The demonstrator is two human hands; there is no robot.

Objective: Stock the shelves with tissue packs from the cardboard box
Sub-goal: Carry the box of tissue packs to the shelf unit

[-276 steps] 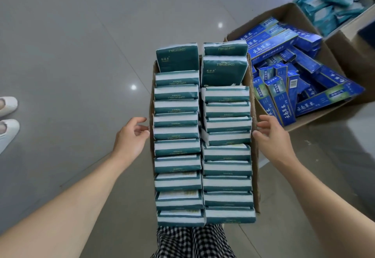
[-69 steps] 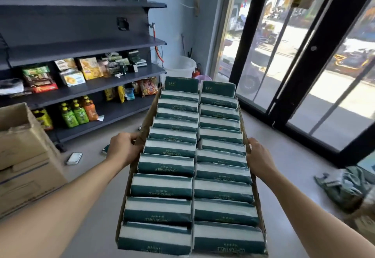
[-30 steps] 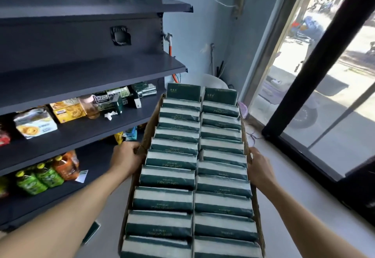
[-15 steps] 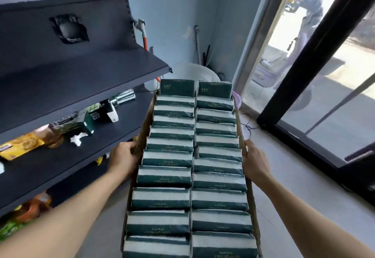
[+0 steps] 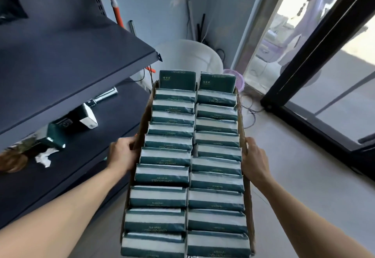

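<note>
I carry a long cardboard box [image 5: 248, 194] in front of me, packed with two rows of several dark green and white tissue packs [image 5: 165, 156]. My left hand [image 5: 123, 156] grips the box's left wall and my right hand [image 5: 254, 161] grips its right wall, both about halfway along. The dark grey shelves [image 5: 67, 66] stand at my left, with the box's far end next to the shelf corner. The upper shelf board is bare where I see it.
The lower shelf [image 5: 95, 136] holds small boxed goods [image 5: 87, 115] and a crumpled wrapper [image 5: 43, 157]. A white bucket [image 5: 188, 58] and a purple basket [image 5: 236, 79] stand in the corner ahead. A glass door with a black frame [image 5: 316, 54] runs along the right. Grey floor lies below.
I have walked closer to the shelves and the corner; the shelves now fill the left side and the bucket looks larger. Both hands keep the same grip on the box.
</note>
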